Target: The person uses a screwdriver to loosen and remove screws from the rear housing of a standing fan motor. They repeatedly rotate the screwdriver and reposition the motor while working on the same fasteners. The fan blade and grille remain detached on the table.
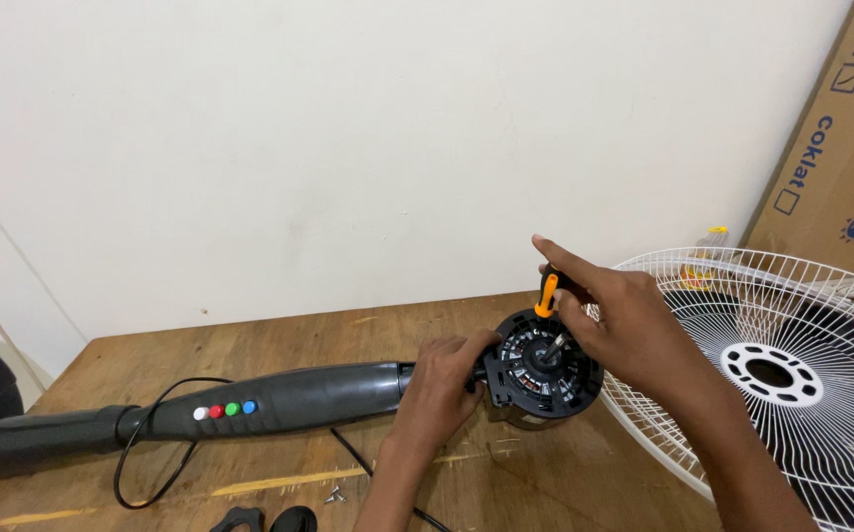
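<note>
while the fan motor housing (pixel 543 366) lies face-up near the back edge of the wooden table (pixel 249 340), its round black shell holds the exposed motor: a ring of pale windings and a metal shaft (pixel 551 347) standing at the centre. the right hand (pixel 624 320) is closed around a screwdriver with an orange and black handle (pixel 547 292), index finger stretched along the top, the tip angled down into the housing beside the shaft. the left hand (pixel 442 379) is wrapped around the neck where the housing joins the dark grey fan stand (pixel 269 402), fingers curled tight against the housing's left rim.

along the stand sits a row of four round buttons (pixel 224 410), white, red, green and blue. a black power cord (pixel 156 453) loops from under the stand across the table. near the front edge lie a few small loose screws (pixel 334 497) and two black plastic parts (pixel 267 519), partly cut off by the frame. just right of the housing, a white wire fan grille (pixel 791 335) lies flat, its rim passing under the right forearm. a brown cardboard box (pixel 841 148) leans against the pale wall behind it.
</note>
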